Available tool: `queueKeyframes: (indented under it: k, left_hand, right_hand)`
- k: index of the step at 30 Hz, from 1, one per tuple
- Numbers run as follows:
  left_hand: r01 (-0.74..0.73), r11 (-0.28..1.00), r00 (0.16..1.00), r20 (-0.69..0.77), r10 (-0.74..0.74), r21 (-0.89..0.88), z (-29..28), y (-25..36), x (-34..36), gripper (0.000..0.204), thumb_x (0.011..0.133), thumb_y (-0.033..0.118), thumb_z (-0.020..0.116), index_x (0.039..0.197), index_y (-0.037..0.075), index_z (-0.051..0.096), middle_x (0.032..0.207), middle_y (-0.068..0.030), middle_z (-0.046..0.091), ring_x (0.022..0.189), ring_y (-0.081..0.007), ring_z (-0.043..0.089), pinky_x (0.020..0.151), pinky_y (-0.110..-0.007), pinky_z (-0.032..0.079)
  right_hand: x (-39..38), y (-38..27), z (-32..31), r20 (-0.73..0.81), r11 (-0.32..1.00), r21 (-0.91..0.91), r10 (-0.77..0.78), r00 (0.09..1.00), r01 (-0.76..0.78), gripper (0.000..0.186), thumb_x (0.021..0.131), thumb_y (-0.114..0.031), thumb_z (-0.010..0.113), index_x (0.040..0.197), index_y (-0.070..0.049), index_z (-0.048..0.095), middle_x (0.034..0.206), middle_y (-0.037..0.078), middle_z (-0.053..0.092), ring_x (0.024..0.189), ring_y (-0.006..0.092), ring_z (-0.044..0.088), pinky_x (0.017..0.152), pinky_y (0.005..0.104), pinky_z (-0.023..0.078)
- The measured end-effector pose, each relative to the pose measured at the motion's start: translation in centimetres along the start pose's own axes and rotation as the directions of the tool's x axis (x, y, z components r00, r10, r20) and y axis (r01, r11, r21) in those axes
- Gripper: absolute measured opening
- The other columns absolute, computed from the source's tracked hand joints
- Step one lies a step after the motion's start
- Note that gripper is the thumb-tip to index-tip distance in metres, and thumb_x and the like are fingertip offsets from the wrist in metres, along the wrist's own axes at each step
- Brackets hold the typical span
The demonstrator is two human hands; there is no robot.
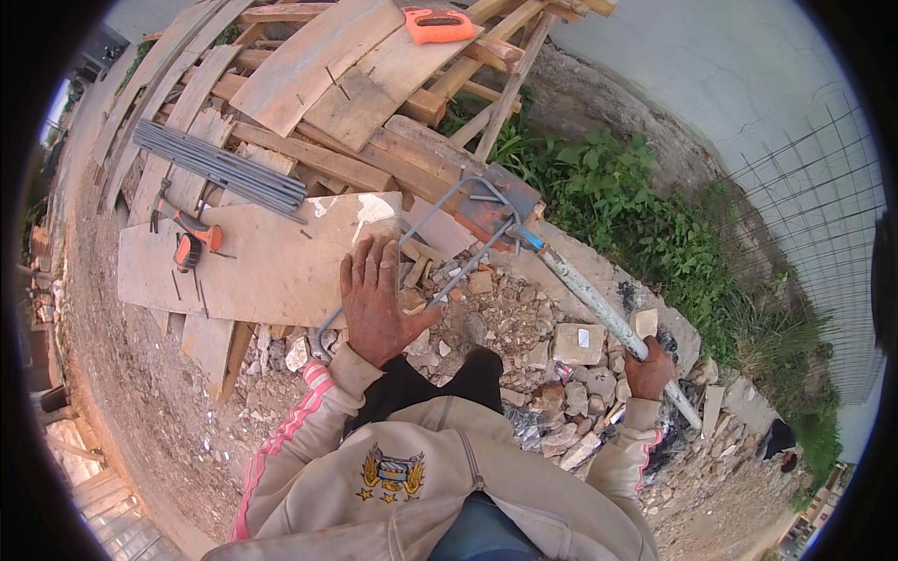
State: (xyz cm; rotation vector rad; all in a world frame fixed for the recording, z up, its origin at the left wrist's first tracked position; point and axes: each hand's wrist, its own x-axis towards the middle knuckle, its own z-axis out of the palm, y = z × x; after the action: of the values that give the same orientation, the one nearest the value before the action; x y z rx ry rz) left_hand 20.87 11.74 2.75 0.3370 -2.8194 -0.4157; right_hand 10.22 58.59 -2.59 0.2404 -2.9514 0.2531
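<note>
My right hand (649, 370) is wrapped round a long, pale, worn pipe (594, 301) with a blue band near its far end. That end meets a bent steel rod (456, 279) at a small rusty plate (488, 210) with short pegs, set on a wooden beam. The rod has several bends and runs back toward my left hand (379, 304). My left hand lies with fingers stretched out over the rod and the near right edge of a plywood board (271, 266); the palm side is hidden.
On the planks lie a bundle of steel rods (220, 166), a claw hammer (187, 220), an orange-black tape measure (187, 251) and an orange-handled saw (440, 25). Broken rubble (578, 344) covers the ground below. Green weeds (645, 220) and wire mesh (814, 243) stand by the wall at right.
</note>
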Motion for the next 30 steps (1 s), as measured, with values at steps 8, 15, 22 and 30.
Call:
queueKeyframes:
  k: [8, 15, 22, 30]
  left_hand:
    - [-0.085, 0.996, 0.996, 0.041, 0.085, 0.008, -0.4, -0.9, -0.4, 0.104, 0.071, 0.050, 0.081, 0.147, -0.008, 0.040, 0.147, -0.0279, 0.045, 0.144, -0.0433, 0.036, 0.117, -0.061, 0.026]
    - [-0.150, 0.988, 0.989, -0.018, 0.149, -0.024, 0.7, -2.0, -1.1, 0.106, 0.076, 0.058, 0.073, 0.148, -0.011, 0.038, 0.148, -0.0305, 0.045, 0.144, -0.0434, 0.037, 0.117, -0.062, 0.025]
    - [-0.141, 0.987, 0.987, -0.086, 0.135, -0.072, 1.8, -3.0, -1.9, 0.105, 0.077, 0.060, 0.071, 0.148, -0.011, 0.041, 0.153, -0.0303, 0.042, 0.146, -0.0422, 0.037, 0.119, -0.063, 0.021]
    - [-0.111, 0.991, 0.993, -0.050, 0.107, -0.080, 1.7, -2.7, -1.8, 0.104, 0.080, 0.063, 0.068, 0.151, -0.007, 0.039, 0.156, -0.0268, 0.041, 0.149, -0.0388, 0.033, 0.122, -0.061, 0.018]
  right_hand:
    - [-4.6, -5.6, -4.5, -0.118, 0.973, -0.179, 0.127, 0.985, -0.147, 0.024, 0.071, -0.023, 0.083, 0.078, -0.011, 0.063, 0.073, 0.015, 0.068, 0.072, 0.0406, 0.068, 0.063, 0.0508, 0.051]
    - [-8.5, -6.6, -1.5, -0.148, 0.962, -0.142, 0.213, 0.966, -0.234, 0.024, 0.072, -0.030, 0.082, 0.087, -0.013, 0.073, 0.078, 0.017, 0.072, 0.076, 0.0391, 0.070, 0.068, 0.0502, 0.055]
    - [-17.0, -17.7, 0.8, -0.105, 0.862, -0.108, 0.486, 0.867, -0.496, 0.029, 0.073, -0.031, 0.080, 0.094, -0.012, 0.076, 0.080, 0.017, 0.073, 0.077, 0.0404, 0.071, 0.071, 0.0507, 0.057]
    - [-17.9, -18.0, 0.5, -0.103, 0.877, -0.110, 0.458, 0.883, -0.468, 0.043, 0.082, -0.038, 0.076, 0.113, -0.009, 0.071, 0.091, 0.022, 0.073, 0.085, 0.0432, 0.071, 0.075, 0.0536, 0.056]
